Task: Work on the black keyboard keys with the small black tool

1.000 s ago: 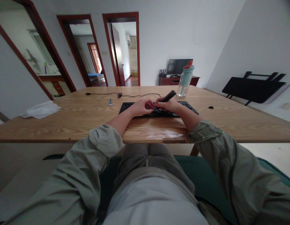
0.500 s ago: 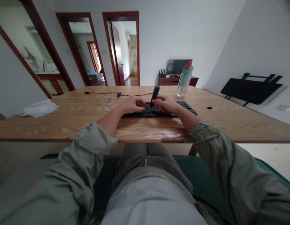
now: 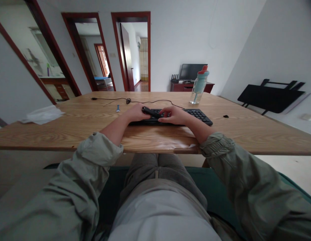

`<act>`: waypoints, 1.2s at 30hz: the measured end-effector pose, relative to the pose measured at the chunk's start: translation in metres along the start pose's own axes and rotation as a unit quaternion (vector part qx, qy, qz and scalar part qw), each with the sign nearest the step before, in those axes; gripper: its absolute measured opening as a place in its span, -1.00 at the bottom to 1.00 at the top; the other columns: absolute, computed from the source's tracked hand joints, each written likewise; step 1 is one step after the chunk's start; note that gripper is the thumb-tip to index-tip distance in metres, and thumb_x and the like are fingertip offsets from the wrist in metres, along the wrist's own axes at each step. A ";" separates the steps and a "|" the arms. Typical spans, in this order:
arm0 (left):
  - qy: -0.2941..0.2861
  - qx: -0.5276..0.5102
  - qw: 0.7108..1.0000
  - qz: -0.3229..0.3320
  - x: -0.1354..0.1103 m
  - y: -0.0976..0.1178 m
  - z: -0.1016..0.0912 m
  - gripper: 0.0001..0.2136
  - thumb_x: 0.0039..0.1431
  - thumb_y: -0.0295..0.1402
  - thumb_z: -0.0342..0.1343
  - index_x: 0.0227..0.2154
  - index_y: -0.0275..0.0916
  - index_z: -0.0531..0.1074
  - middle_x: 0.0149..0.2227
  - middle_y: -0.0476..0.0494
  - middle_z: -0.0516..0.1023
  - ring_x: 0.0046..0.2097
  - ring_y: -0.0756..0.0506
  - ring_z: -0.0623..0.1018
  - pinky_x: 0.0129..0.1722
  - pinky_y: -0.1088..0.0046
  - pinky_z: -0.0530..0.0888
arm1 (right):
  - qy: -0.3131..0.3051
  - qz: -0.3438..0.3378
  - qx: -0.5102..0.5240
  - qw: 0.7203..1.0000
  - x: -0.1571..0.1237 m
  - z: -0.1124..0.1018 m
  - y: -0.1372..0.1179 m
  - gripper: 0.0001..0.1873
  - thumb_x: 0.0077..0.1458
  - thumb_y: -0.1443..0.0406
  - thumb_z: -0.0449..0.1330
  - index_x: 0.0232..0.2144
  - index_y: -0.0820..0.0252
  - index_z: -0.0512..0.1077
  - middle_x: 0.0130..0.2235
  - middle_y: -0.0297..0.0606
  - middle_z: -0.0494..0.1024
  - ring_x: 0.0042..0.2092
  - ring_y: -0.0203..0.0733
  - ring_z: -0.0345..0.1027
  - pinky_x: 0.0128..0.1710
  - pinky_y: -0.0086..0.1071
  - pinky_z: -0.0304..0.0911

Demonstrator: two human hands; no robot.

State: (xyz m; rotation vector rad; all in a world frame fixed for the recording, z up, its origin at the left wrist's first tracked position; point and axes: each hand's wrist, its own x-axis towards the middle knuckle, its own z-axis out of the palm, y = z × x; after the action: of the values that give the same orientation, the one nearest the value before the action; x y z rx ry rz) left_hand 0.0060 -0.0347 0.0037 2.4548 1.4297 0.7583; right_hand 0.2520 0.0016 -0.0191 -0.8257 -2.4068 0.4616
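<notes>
A black keyboard (image 3: pixel 199 116) lies on the wooden table in front of me. Over it, a thick black rod-shaped object (image 3: pixel 151 112) slants nearly flat, its kind unclear. My right hand (image 3: pixel 174 115) grips its lower right end with bent fingers. My left hand (image 3: pixel 135 113) is at the keyboard's left part, against the rod's upper left end. The rod and the back of that hand hide most of its fingers, so its hold is unclear. Both hands cover much of the keys.
A black cable (image 3: pixel 155 101) runs behind the keyboard. On the table (image 3: pixel 95 134) are a small blue piece (image 3: pixel 117 108), a white cloth or tissue (image 3: pixel 43 114), a water bottle (image 3: pixel 198 85) and a small black item (image 3: pixel 226 116). A folded black table (image 3: pixel 271 97) leans by the right wall.
The black rod has tipped from nearly upright to nearly flat, its top swinging left to my left hand. My right hand has turned with it, and my left hand has shifted slightly left.
</notes>
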 end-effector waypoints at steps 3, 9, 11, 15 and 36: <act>0.010 -0.015 1.000 -0.018 0.005 0.003 0.003 -0.92 -0.06 -0.40 0.18 -0.49 -0.31 0.53 -0.57 0.06 0.43 -0.49 0.04 0.33 -0.49 0.51 0.25 | 0.018 -0.016 -0.042 0.999 0.006 0.006 -0.010 -0.54 0.07 -0.01 0.29 -0.15 0.23 0.58 -0.44 -0.31 0.52 -0.45 -0.29 0.26 -0.42 -0.39 0.09; 0.088 -0.069 0.994 0.005 0.011 0.002 0.005 -0.81 0.04 -0.29 0.19 -0.40 -0.33 0.56 -0.43 -0.05 0.57 -0.39 0.00 0.44 -0.38 0.49 0.36 | 0.034 -0.002 0.056 0.998 0.017 0.016 -0.018 -0.63 0.23 0.03 0.16 -0.30 0.23 0.50 -0.47 -0.31 0.47 -0.49 -0.30 0.32 -0.52 -0.43 0.18; 0.088 -0.074 0.993 0.010 0.010 0.002 0.004 -0.77 0.08 -0.24 0.18 -0.35 -0.31 0.58 -0.39 -0.09 0.60 -0.36 -0.01 0.48 -0.33 0.48 0.40 | 0.024 0.022 0.129 0.991 0.018 0.017 -0.015 -0.64 0.25 0.03 0.15 -0.20 0.21 0.47 -0.41 -0.28 0.51 -0.49 -0.29 0.40 -0.54 -0.43 0.28; 0.072 -0.066 0.995 0.013 0.009 0.001 0.005 -0.72 0.10 -0.19 0.20 -0.27 -0.31 0.61 -0.33 -0.14 0.64 -0.32 -0.03 0.52 -0.28 0.45 0.45 | 0.027 0.049 0.195 0.979 0.017 0.016 -0.006 -0.62 0.26 0.00 0.16 -0.15 0.19 0.43 -0.36 -0.24 0.52 -0.49 -0.28 0.46 -0.59 -0.45 0.36; 0.065 -0.078 0.995 0.014 0.008 -0.001 0.006 -0.70 0.12 -0.21 0.20 -0.19 -0.32 0.62 -0.29 -0.14 0.66 -0.31 -0.02 0.52 -0.26 0.45 0.44 | 0.043 0.077 0.231 0.969 0.012 0.008 -0.003 -0.70 0.20 0.12 0.28 -0.15 0.22 0.46 -0.30 -0.23 0.56 -0.47 -0.33 0.46 -0.61 -0.54 0.34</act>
State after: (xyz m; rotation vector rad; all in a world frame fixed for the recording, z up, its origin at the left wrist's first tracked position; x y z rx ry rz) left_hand 0.0120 -0.0271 0.0006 2.3494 1.3265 1.0115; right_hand 0.2377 0.0065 -0.0194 -0.7991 -2.0405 0.9795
